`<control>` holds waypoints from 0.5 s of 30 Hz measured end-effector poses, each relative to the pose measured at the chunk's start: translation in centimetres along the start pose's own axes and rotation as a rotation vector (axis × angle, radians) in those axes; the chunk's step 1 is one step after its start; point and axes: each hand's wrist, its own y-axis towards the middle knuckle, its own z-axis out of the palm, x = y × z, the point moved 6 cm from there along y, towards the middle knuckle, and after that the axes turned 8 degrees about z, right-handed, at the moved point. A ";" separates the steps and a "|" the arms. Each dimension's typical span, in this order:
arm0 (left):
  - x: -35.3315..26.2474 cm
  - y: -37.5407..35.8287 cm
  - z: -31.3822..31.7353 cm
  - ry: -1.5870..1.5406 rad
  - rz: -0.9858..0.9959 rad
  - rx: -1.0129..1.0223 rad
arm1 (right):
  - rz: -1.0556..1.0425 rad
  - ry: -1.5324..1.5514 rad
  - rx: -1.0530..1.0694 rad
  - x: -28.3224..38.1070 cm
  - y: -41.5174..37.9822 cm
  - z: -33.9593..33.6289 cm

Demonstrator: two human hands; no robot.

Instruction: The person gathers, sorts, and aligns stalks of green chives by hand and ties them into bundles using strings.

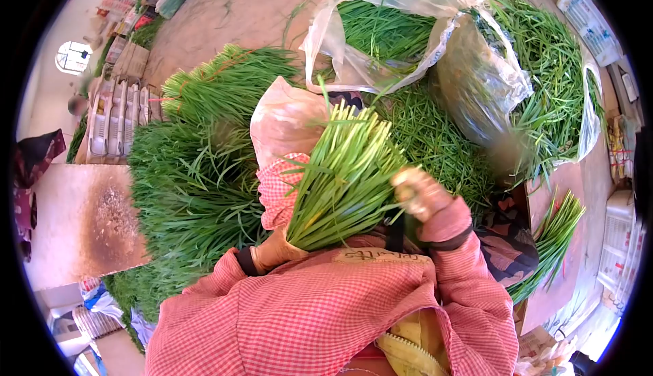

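Note:
A loose bunch of garlic chives (347,178) rests against my front, its pale cut ends pointing up and away. My left hand (274,250) is closed around the lower left side of this bunch, and leaves hide part of the fingers. To the right of the bunch is my right hand (423,195), its fingers curled in and slightly blurred. What those fingers hold, if anything, I cannot make out. Beyond the bunch, a pink cloth (289,121) covers my knee. Cut chive leaves (435,138) lie heaped between my legs.
A big pile of chives (194,178) is on the left, with a tied bundle (224,80) behind it. Clear plastic bags (476,83) of greens stand ahead and right. Another bunch (554,247) lies on a board (547,206) at right. Crates (112,117) stand far left.

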 end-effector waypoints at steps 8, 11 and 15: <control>0.0 0.3 0.2 -0.024 -0.040 0.067 | -0.821 0.450 -0.224 15.4 -7.1 -5.4; 0.1 0.0 0.1 -0.037 -0.049 0.058 | -0.500 -0.182 -0.377 16.8 -4.6 -8.1; 0.5 0.0 0.3 -0.055 -0.047 0.045 | -0.439 -1.878 -1.162 11.3 -3.2 -2.3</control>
